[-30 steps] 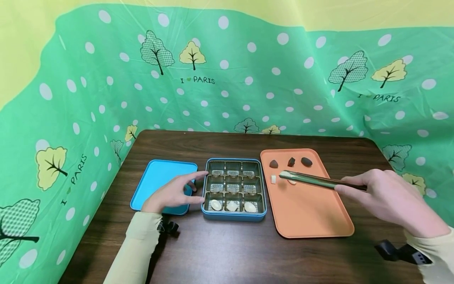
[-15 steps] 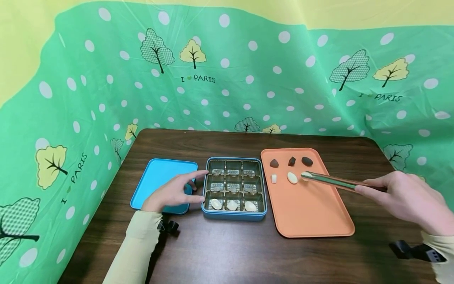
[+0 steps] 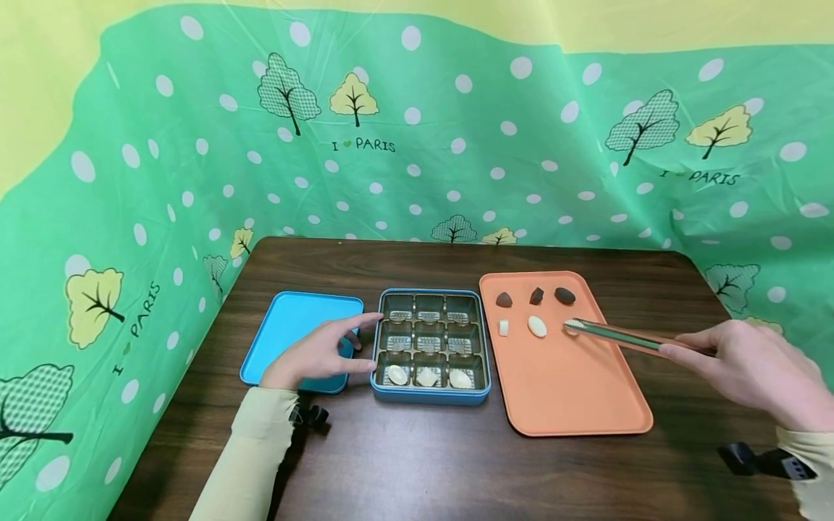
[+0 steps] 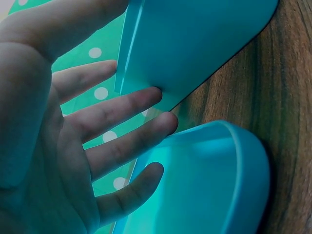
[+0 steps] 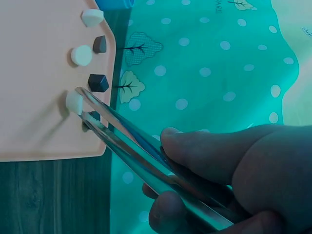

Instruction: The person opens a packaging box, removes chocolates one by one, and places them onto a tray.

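Observation:
My right hand grips metal tongs between thumb and fingers. Their tips lie over the right-hand white piece at the tray's middle. Seen from the right wrist, the tips stand slightly apart, right at the edge of that white piece. My left hand rests its fingertip and thumb against the left side of a blue box, fingers spread. The box has a dark divided insert; white pieces lie in its front row of compartments. From the left wrist, fingertips touch the box's wall.
An orange tray lies right of the box. On it are dark stones along the back, a small white block and a white oval piece. A blue lid lies left, partly under my left hand's outline.
The tongs have moved right, from over the middle white piece to the right-hand one, uncovering the middle piece. My left hand and the box have stayed in place.

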Available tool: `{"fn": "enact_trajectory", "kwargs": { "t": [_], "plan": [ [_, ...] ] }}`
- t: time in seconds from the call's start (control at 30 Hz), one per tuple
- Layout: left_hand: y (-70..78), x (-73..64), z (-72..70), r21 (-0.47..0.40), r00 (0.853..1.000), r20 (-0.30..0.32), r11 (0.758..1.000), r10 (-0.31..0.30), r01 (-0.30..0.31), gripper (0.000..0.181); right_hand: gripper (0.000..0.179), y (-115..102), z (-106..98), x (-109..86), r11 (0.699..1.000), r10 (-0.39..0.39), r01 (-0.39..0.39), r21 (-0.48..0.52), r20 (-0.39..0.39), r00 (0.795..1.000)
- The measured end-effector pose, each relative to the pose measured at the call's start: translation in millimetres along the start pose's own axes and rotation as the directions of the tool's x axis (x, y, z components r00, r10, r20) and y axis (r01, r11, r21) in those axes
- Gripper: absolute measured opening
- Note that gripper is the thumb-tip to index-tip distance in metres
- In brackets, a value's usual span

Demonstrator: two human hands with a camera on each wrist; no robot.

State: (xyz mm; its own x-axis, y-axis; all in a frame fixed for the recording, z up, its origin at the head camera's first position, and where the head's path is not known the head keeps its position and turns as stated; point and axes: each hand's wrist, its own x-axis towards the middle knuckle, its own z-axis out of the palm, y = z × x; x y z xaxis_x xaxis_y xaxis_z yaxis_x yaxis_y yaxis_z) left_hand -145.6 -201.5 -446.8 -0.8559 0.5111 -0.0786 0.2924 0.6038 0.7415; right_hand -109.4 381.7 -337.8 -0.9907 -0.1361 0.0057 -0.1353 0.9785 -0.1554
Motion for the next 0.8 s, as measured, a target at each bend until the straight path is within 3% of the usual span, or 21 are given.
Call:
{"fn": "enact_trajectory", "kwargs": {
  "t": [0.63,0.8],
  "plan": [
    [-0.6,0.3,0.5,-0.002,1.000,-0.002,1.000,-0.004,0.004,0.086,0.048,0.5,1.4,0.3,0.999,0.037,-0.037,0.022,0.029,0.999],
    [0.5,-0.2,0.7,-0.012,1.000,-0.002,1.000,-0.004,0.004,0.085,0.047,-0.9,-0.8,-0.1,1.000,0.019,-0.019,0.023,0.004,1.000]
  ]
}}
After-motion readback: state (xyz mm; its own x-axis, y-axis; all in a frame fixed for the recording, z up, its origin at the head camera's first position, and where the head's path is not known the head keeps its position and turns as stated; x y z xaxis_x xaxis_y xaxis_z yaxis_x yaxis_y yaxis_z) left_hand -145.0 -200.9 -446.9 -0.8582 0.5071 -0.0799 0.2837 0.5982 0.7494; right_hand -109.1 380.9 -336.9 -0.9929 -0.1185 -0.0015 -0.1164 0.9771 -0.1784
